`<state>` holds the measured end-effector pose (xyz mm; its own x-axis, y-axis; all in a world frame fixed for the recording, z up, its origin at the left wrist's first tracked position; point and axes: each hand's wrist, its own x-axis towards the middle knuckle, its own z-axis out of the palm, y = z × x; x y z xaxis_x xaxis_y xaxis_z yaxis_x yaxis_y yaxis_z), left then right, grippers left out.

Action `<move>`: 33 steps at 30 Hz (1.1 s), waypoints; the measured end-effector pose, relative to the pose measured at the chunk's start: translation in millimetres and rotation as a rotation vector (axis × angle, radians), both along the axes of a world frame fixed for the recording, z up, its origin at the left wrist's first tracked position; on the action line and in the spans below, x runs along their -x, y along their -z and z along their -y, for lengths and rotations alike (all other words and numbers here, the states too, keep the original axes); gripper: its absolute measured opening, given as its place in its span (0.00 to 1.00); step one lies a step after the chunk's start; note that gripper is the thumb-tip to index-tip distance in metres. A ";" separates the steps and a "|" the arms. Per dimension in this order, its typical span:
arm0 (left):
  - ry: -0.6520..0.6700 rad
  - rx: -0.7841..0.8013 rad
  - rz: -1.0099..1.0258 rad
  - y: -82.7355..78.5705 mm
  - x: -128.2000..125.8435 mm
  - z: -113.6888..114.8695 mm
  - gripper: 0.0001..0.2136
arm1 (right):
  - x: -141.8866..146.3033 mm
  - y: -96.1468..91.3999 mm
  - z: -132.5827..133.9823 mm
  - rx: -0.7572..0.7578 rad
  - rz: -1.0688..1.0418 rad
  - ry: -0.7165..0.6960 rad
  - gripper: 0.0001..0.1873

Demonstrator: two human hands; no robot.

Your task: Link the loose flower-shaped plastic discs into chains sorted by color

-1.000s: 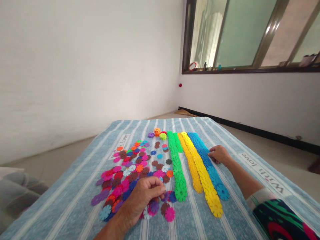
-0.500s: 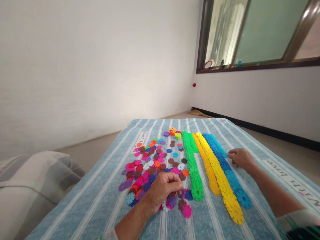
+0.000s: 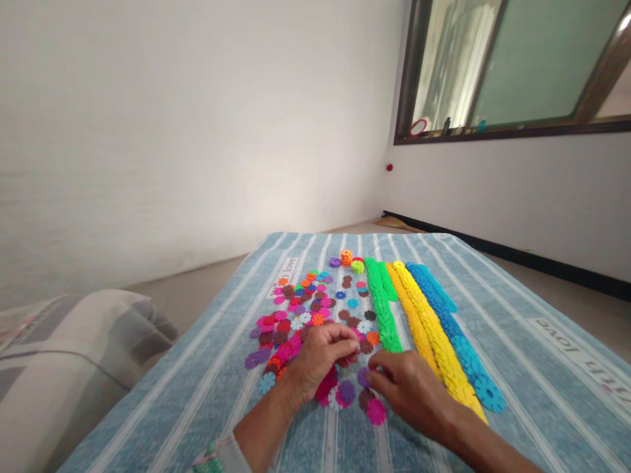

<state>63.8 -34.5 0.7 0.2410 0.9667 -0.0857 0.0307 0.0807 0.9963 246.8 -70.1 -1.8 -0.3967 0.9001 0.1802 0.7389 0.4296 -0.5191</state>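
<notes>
Many small flower-shaped plastic discs in mixed colours lie scattered on a blue striped cloth. To their right run rows of sorted discs: green, yellow and blue. My left hand rests on the near edge of the mixed pile with its fingers curled and pinched on discs. My right hand is close beside it, fingers bent down onto discs near a pink disc; I cannot make out what either hand holds.
A small orange stack and a light green stack stand at the far end of the pile. A grey cushion lies at the left. White walls and a window are behind the cloth.
My right hand left the blue row at the right and came in beside my left hand at the near edge of the pile. The view shifted left.
</notes>
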 end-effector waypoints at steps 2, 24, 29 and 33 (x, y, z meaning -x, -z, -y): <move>-0.044 -0.010 -0.001 0.4 4.3 -4.6 0.08 | 20.0 9.3 14.8 0.002 0.089 -0.107 0.10; 0.242 -0.831 -0.967 20.6 -21.6 -49.5 0.12 | 73.4 108.9 18.8 -0.198 0.287 -0.501 0.15; 0.146 -0.823 -1.161 18.1 -13.7 -49.8 0.09 | 73.4 111.7 18.6 -0.198 0.245 -0.503 0.16; 0.088 -0.873 -1.095 17.3 -13.0 -46.2 0.09 | 72.7 119.5 18.1 -0.206 0.230 -0.498 0.15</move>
